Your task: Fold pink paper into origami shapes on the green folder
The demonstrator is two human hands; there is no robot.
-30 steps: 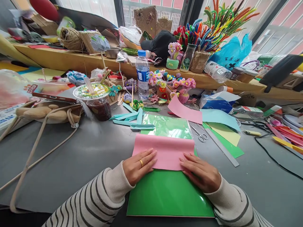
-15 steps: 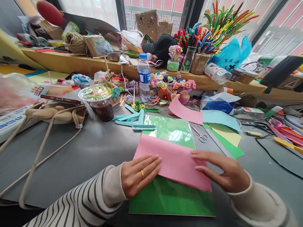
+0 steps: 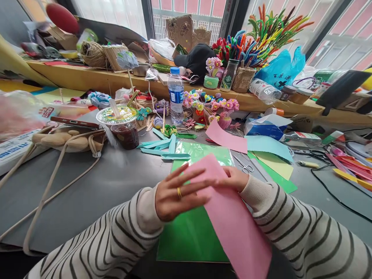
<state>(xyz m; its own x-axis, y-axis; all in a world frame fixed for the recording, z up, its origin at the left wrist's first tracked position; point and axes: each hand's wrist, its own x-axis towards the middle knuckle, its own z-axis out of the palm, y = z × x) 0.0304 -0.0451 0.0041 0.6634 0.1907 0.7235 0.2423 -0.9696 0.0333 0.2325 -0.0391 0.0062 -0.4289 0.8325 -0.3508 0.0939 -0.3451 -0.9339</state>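
Observation:
A sheet of pink paper (image 3: 229, 221) slants across the middle, its lower end reaching the bottom of the view. My right hand (image 3: 234, 179) pinches it near the upper right edge; part of its fingers is hidden. My left hand (image 3: 177, 192), with a gold ring, has its fingers stretched and spread over the paper's upper left part. Whether it presses on the paper I cannot tell. Underneath lies a green sheet (image 3: 186, 240) in a clear, shiny sleeve.
Small scissors (image 3: 244, 166) lie right of the green sheet, beside a ruler (image 3: 261, 170) and light blue paper (image 3: 269, 147). Folded turquoise strips (image 3: 159, 145), a lidded drink cup (image 3: 123, 131) and a water bottle (image 3: 176, 97) stand or lie behind. Cords (image 3: 55, 178) hang at left.
The pink paper has turned from lying crosswise to a steep slant, its near end now toward me. My right hand moved left to its upper edge; my left hand's fingers lifted and spread.

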